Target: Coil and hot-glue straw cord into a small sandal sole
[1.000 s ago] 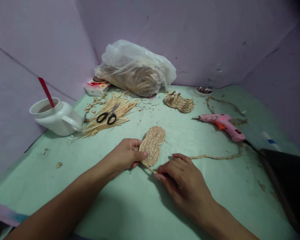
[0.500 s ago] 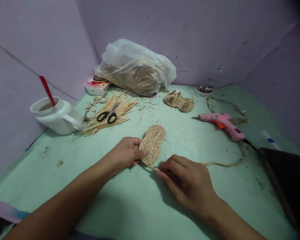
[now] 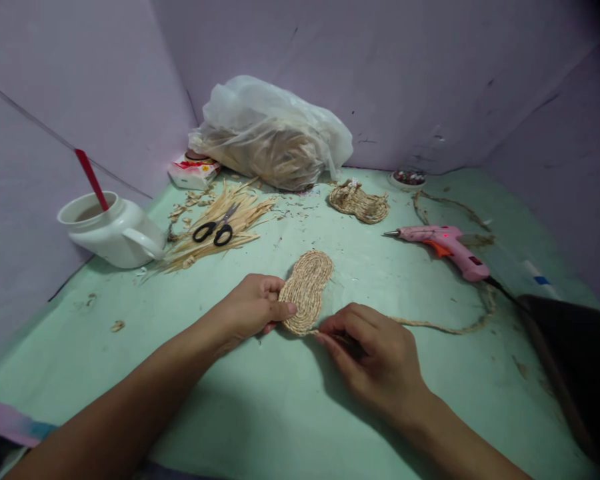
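A coiled piece of braided straw, shaped like a small shoe sole (image 3: 307,287), is tilted above the table. My left hand (image 3: 260,303) grips its left edge, thumb on top and fingers underneath. My right hand (image 3: 375,353) pinches a straw cord (image 3: 440,327) close to the sole's lower end, where the cord meets the outer coil. Beyond my right hand the cord runs to the right across the table and curves up toward the glue gun. Part of the cord is hidden inside my right fingers.
A pink glue gun (image 3: 440,245) with a red light lies at right, beside a dark flat object (image 3: 570,360). Another woven sole (image 3: 361,203) sits behind. Black-handled scissors (image 3: 217,230) rest on straw strips (image 3: 245,230), near a white pitcher (image 3: 125,233). A plastic bag (image 3: 275,140) stands at the back.
My right hand has moved slightly up, bringing the cord against the sole's lower edge; the gap between them has closed. My left hand keeps its hold.
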Demonstrator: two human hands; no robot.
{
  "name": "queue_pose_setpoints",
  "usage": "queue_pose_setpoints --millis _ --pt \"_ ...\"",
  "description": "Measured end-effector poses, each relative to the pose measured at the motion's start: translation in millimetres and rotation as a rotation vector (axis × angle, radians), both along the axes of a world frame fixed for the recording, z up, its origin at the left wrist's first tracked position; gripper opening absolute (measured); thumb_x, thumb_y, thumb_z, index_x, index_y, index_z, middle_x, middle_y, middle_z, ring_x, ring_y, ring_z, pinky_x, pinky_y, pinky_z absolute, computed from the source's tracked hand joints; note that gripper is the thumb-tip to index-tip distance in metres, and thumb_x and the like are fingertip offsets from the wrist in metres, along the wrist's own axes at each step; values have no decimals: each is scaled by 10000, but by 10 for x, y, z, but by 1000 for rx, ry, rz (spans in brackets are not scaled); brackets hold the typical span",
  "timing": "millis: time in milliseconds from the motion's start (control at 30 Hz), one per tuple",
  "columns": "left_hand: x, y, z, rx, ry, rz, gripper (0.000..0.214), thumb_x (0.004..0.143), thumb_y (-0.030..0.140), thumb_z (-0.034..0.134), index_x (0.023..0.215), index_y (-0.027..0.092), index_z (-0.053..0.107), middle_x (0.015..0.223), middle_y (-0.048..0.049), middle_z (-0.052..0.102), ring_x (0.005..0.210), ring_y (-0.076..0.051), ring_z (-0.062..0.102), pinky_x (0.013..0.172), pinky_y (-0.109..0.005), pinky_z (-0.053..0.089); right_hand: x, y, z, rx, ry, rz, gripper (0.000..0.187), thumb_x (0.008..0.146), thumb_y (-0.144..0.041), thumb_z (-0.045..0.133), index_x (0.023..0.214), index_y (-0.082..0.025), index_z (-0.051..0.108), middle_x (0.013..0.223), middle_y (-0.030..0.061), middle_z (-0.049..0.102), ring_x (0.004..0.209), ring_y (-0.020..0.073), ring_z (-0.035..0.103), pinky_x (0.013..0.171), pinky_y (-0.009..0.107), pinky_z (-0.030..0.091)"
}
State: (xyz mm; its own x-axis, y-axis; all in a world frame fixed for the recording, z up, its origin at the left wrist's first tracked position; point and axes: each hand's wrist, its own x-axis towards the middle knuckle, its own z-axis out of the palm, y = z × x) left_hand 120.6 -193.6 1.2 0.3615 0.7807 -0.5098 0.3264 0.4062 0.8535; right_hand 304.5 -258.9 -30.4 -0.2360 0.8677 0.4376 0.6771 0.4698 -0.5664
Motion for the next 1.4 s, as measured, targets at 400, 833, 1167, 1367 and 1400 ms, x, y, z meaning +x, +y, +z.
queue_pose_setpoints --millis 400,833,1167,1367,1400 --pt "15 -16 -13 111 256 -120 185 662 331 650 687 157 591 464 39 520 381 -76 369 414 -231 254 11 13 -44 -39 -10 -39 74 791 -202 617 723 -192 644 652 11 635 608 166 551 560 297 384" --pt "20 -163 -87 983 546 -216 39 801 196 559 806 208 596 891 -27 625 893 -197 553 738 -327 422 6 71 -49 -193 -41 -63 56 751 -197 667 701 -212 647 678 -6 651 637 170 552 591 307 372" --pt "42 -81 -135 782 544 -300 51 741 226 663 744 205 616 803 -8 610 824 -193 524 744 -352 412 13 95 -65 -198 -44 -72 61 772 -202 675 717 -211 648 686 -10 649 634 161 550 589 299 354" --pt "46 -81 -101 807 600 -359 36 760 230 637 769 211 608 824 -11 613 841 -202 524 746 -358 405 53 157 -86 -146 -70 -14 26 794 -189 662 772 -202 656 729 3 655 692 176 565 662 333 361" --pt "47 -82 -97 813 608 -368 32 764 231 632 773 212 608 827 -12 613 846 -205 523 748 -360 404 61 168 -91 -139 -71 -9 25 797 -188 658 776 -200 656 731 6 655 700 178 564 673 339 361"
